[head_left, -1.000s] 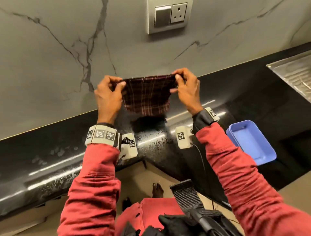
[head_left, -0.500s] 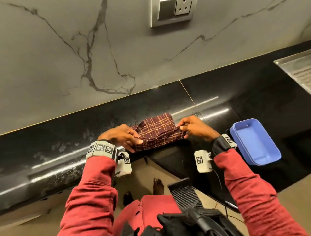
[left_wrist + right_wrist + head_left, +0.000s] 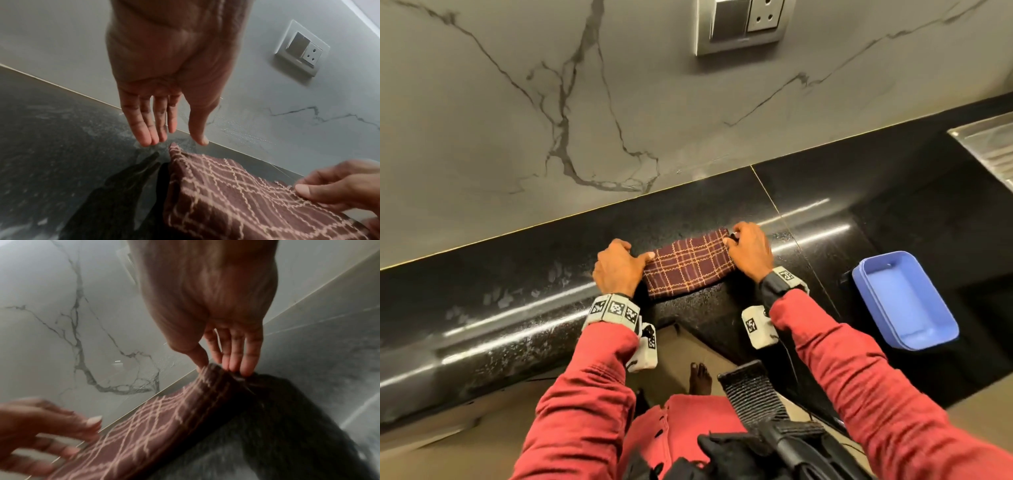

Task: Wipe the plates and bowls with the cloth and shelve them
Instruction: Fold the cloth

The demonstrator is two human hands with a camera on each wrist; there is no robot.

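Two hands sit at centre frame on the black counter (image 3: 722, 322), either side of the folded checked cloth (image 3: 688, 265). Left hand (image 3: 618, 270): fingers (image 3: 144, 129) straight and loose, holding nothing, thumb at the cloth's left edge. Right hand (image 3: 751, 251): thumb and fingertips (image 3: 236, 360) pinch the cloth's right corner. Blue tray (image 3: 904, 301) lies at right.

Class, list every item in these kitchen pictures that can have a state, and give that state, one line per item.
Checked cloth: folded, lying flat on the counter.
Left hand: fingers straight, at the cloth's left edge, no grip.
Right hand: pinches the cloth's far right corner.
Blue tray: upright on the counter, nothing in it.
Black counter: smeared and speckled with pale marks.
Wall switch and socket: nothing plugged in; switch position cannot be told.
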